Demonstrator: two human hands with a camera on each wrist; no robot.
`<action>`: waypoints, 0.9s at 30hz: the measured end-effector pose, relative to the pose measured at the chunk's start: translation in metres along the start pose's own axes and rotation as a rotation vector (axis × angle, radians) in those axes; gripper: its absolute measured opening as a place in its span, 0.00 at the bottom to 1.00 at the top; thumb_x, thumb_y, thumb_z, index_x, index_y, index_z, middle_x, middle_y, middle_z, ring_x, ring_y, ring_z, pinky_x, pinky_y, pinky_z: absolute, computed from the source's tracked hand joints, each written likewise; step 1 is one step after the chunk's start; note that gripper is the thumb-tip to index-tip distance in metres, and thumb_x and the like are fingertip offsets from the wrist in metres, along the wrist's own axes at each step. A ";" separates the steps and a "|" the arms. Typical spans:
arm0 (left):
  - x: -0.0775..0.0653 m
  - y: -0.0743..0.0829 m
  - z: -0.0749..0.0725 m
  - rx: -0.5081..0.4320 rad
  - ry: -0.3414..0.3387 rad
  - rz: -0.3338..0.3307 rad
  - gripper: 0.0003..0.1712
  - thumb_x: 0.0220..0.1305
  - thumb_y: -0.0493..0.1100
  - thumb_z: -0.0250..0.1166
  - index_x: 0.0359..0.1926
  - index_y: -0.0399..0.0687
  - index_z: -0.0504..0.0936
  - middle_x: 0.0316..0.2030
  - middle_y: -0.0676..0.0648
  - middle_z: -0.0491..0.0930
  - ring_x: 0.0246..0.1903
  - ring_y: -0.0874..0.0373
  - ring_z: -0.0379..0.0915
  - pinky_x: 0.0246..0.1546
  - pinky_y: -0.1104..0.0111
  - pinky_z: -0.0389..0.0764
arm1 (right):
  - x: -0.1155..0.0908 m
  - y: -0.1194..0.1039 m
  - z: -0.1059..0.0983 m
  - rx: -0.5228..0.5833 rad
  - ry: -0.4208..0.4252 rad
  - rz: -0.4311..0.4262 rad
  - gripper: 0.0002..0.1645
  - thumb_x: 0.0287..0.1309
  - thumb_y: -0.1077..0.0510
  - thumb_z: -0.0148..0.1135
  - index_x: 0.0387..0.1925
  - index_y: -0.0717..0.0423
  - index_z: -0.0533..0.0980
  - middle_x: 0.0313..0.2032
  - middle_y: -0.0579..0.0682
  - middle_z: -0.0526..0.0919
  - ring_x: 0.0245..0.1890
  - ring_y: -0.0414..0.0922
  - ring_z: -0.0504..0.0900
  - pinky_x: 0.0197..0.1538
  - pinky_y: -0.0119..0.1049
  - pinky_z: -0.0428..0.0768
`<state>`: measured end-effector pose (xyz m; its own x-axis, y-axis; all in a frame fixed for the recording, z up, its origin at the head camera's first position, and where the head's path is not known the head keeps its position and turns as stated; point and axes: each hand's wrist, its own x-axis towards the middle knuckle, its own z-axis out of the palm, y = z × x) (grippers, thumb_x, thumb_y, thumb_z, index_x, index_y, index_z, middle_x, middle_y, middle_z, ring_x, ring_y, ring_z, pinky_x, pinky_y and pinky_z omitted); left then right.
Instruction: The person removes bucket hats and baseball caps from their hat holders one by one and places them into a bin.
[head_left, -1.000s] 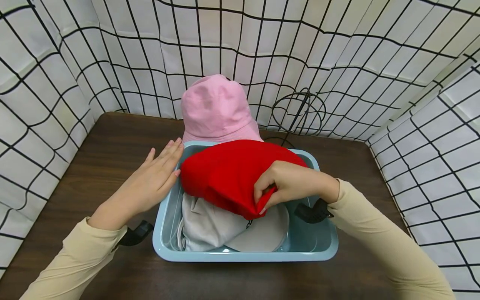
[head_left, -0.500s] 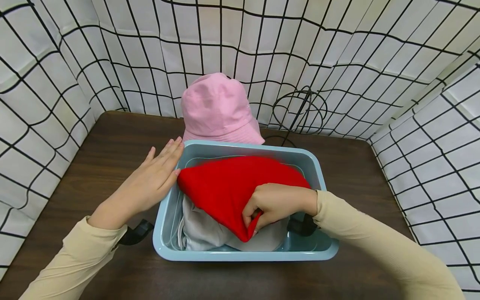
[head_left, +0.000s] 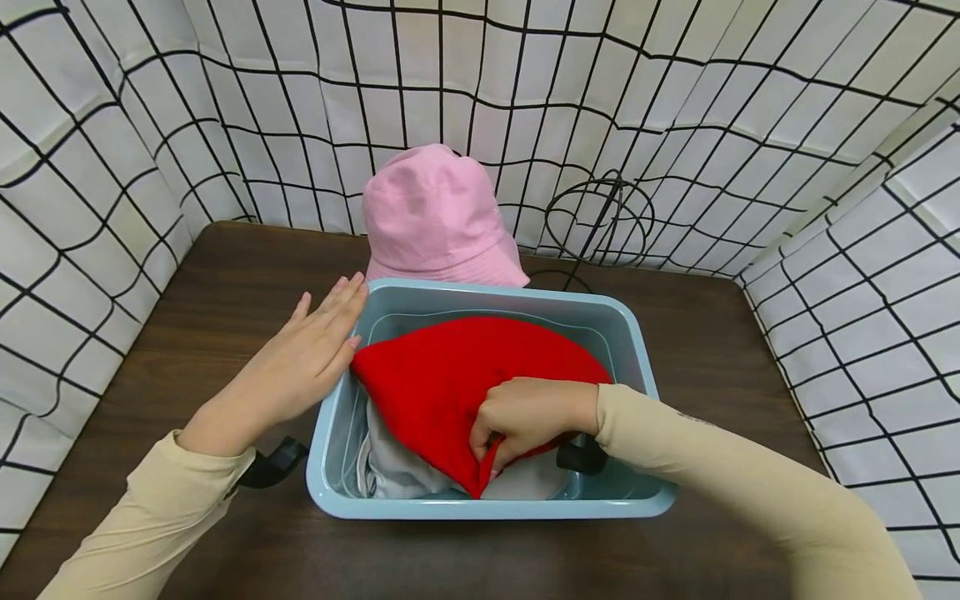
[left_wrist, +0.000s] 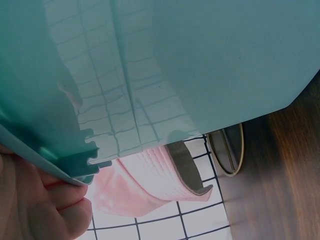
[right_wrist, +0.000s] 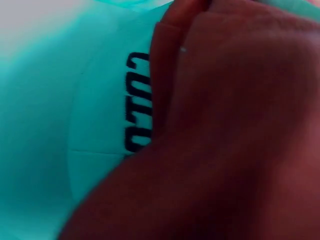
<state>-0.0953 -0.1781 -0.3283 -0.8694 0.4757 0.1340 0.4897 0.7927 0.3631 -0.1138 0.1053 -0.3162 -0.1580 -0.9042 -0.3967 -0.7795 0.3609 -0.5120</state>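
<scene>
Inside a light blue tub [head_left: 487, 509] lies a soft red hat [head_left: 442, 383]. My right hand [head_left: 532, 417] pinches the hat's near edge between thumb and fingers, low in the tub. Beneath it, a pale cap [head_left: 405, 471] is partly covered; black lettering [right_wrist: 137, 100] on it shows in the right wrist view. My left hand [head_left: 292, 367] rests against the tub's left rim with its fingers extended; the left wrist view shows its fingers [left_wrist: 75, 212] at the tub's edge.
A pink bucket hat [head_left: 442, 217] stands behind the tub. Coiled black wire [head_left: 600, 221] leans at the back right. White-backed black grid panels [head_left: 300, 108] enclose the dark wooden table [head_left: 247, 283] at the back and sides.
My right hand has brought the red hat's pinched edge down and toward the near left, and the hat now sits lower in the tub, covering more of the pale cap. My left hand has stayed put.
</scene>
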 end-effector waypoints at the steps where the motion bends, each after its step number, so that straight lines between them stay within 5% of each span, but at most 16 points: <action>1: 0.000 0.000 0.000 -0.002 -0.001 -0.001 0.36 0.70 0.45 0.47 0.72 0.34 0.46 0.72 0.37 0.43 0.71 0.43 0.37 0.65 0.42 0.39 | 0.000 0.000 -0.001 0.005 -0.008 0.004 0.04 0.52 0.53 0.70 0.29 0.46 0.82 0.22 0.33 0.76 0.25 0.32 0.72 0.30 0.22 0.72; 7: 0.000 -0.001 0.000 -0.006 -0.008 -0.006 0.36 0.71 0.45 0.47 0.72 0.34 0.45 0.72 0.37 0.43 0.71 0.43 0.37 0.66 0.42 0.39 | -0.015 0.000 -0.014 0.081 -0.012 0.002 0.13 0.48 0.45 0.72 0.32 0.47 0.81 0.21 0.36 0.74 0.22 0.32 0.71 0.28 0.25 0.73; 12: -0.001 -0.001 -0.001 0.001 -0.003 -0.005 0.36 0.71 0.45 0.47 0.72 0.34 0.45 0.72 0.37 0.43 0.71 0.43 0.37 0.66 0.42 0.39 | -0.025 -0.001 -0.025 0.027 0.203 -0.055 0.18 0.49 0.45 0.71 0.39 0.50 0.81 0.29 0.39 0.78 0.29 0.32 0.74 0.35 0.24 0.76; 17: -0.001 -0.001 0.000 0.000 0.001 -0.004 0.36 0.71 0.45 0.47 0.72 0.34 0.45 0.72 0.37 0.44 0.71 0.44 0.37 0.66 0.42 0.39 | -0.021 -0.002 -0.026 -0.098 0.389 -0.064 0.26 0.50 0.47 0.70 0.52 0.50 0.77 0.48 0.43 0.76 0.48 0.36 0.72 0.50 0.28 0.74; 27: -0.001 -0.002 0.001 0.000 0.011 -0.008 0.37 0.69 0.46 0.49 0.72 0.34 0.46 0.72 0.37 0.45 0.71 0.43 0.38 0.66 0.42 0.40 | 0.005 0.001 -0.004 -0.263 0.270 0.030 0.53 0.49 0.38 0.67 0.72 0.49 0.54 0.71 0.50 0.54 0.69 0.46 0.53 0.68 0.44 0.57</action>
<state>-0.0951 -0.1803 -0.3299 -0.8740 0.4652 0.1408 0.4826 0.7965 0.3643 -0.1177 0.1000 -0.3157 -0.3098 -0.9344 -0.1758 -0.8955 0.3488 -0.2763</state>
